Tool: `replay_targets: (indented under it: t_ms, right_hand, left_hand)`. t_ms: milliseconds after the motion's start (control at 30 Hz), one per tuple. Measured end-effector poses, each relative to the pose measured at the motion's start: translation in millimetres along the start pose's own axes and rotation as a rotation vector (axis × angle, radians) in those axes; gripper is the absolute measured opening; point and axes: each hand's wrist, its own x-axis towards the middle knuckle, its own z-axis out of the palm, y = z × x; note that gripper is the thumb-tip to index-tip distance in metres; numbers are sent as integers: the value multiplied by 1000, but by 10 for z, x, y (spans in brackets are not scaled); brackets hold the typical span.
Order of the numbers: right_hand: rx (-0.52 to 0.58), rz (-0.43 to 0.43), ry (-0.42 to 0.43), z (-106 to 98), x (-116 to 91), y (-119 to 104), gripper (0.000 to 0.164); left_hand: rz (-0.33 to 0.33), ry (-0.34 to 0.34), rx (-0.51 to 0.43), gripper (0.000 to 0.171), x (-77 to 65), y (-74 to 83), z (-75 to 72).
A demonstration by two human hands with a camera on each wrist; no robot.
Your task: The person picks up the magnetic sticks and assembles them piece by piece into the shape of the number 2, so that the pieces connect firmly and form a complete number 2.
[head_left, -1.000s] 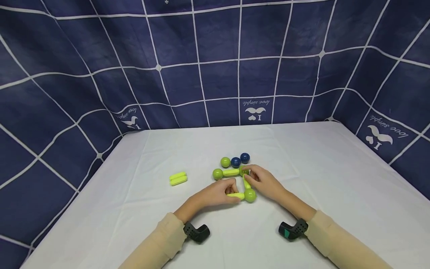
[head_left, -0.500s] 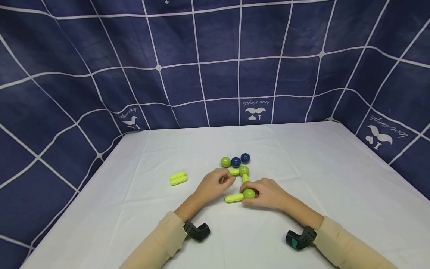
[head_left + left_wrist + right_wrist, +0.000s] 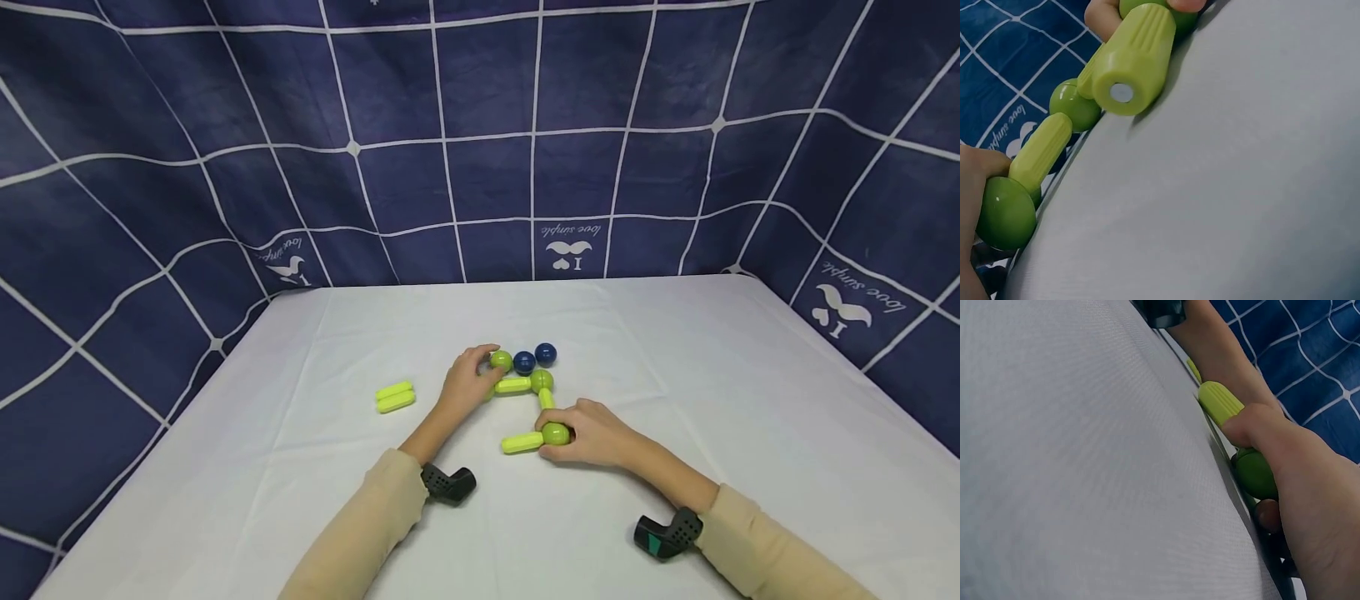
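Note:
Yellow-green magnetic rods and green balls are joined in an angular chain on the table. My right hand [image 3: 596, 435] grips the green ball [image 3: 555, 433] at its near corner, thumb and fingers on either side. From that ball a rod [image 3: 522, 442] points left, its free end showing a metal disc in the left wrist view. Farther back are a corner ball [image 3: 542, 381] and another rod [image 3: 513, 385]. My left hand [image 3: 467, 385] has its thumb and fingers round a loose green ball [image 3: 501, 360], partly covering the chain's far-left ball [image 3: 1007, 212].
Two dark blue balls [image 3: 524, 362] sit just right of the loose green ball. Two spare yellow-green rods [image 3: 395, 397] lie side by side to the left. The white-covered table [image 3: 360, 342] ends at a navy gridded curtain [image 3: 480, 167].
My left hand has let go of the near rod and moved back to the loose green ball. My right hand has come from the far corner ball down to the near one.

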Motion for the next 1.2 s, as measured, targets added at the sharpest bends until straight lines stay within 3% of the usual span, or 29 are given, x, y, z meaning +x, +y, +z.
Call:
replay_targets:
  t_ms: [100, 200, 467, 567, 733, 833, 967, 1100, 1200]
  right_hand:
    - [1, 0, 2, 10, -7, -1, 17]
    - [2, 1, 9, 13, -5, 3, 15]
    - [10, 23, 10, 7, 12, 2, 14]
    - [16, 35, 9, 10, 8, 6, 14]
    - [28, 46, 14, 22, -5, 18, 13]
    - [30, 46, 16, 28, -8, 20, 14]
    - [36, 59, 13, 31, -9, 16, 16]
    - [42, 76, 11, 30, -11, 13, 16]
    - [36, 70, 16, 29, -2, 13, 17]
  left_hand:
    - [-95, -56, -52, 39, 30, -2, 4]
    - [-140, -59, -106, 37, 38, 4, 2]
    - [-144, -2, -196, 35, 17, -15, -15]
    - [-129, 76, -236, 36, 12, -18, -21]
    - [-99, 266, -332, 29, -19, -2, -47]
    - [-40, 317, -378, 26, -71, 28, -74]
    - [51, 275, -395, 25, -175, 93, -104]
    - [93, 152, -342, 22, -317, 162, -157]
    - [83, 33, -295, 20, -441, 215, -262]
